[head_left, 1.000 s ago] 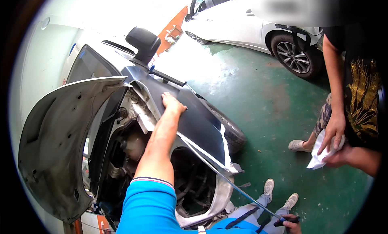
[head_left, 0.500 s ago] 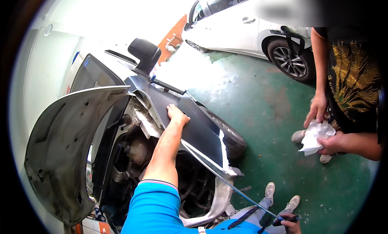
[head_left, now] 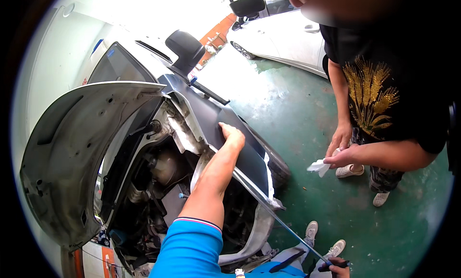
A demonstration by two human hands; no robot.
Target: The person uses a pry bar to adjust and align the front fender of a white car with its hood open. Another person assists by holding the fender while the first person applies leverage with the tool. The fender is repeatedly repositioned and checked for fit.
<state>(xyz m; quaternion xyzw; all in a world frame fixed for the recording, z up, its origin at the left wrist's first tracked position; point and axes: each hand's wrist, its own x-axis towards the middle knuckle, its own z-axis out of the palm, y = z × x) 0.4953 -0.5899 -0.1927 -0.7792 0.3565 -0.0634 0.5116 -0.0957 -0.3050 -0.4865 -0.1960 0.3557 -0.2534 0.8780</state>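
Observation:
My left hand (head_left: 231, 136) rests on the dark grey fender (head_left: 211, 110) of a vehicle, its fingers extended over the panel and partly turned out of view. My forearm in a blue sleeve crosses the open engine bay (head_left: 168, 206). At the lower right, my right hand (head_left: 340, 269) is closed on the black handle of a long thin metal rod (head_left: 297, 235), which runs up diagonally to the fender's edge; its far end is hard to make out. White material (head_left: 270, 177) lines the fender's front edge, beside a tyre (head_left: 278, 165).
The raised hood (head_left: 67, 153) fills the left, below a side mirror (head_left: 185, 52). A co-worker (head_left: 384, 110) stands close at right, both hands on crumpled white paper or cloth (head_left: 318, 166). A white car (head_left: 283, 42) stands behind on the green floor (head_left: 307, 196).
My left hand has shifted a little down along the fender. The co-worker has moved left, nearer the vehicle, with the white material. The view has shifted slightly.

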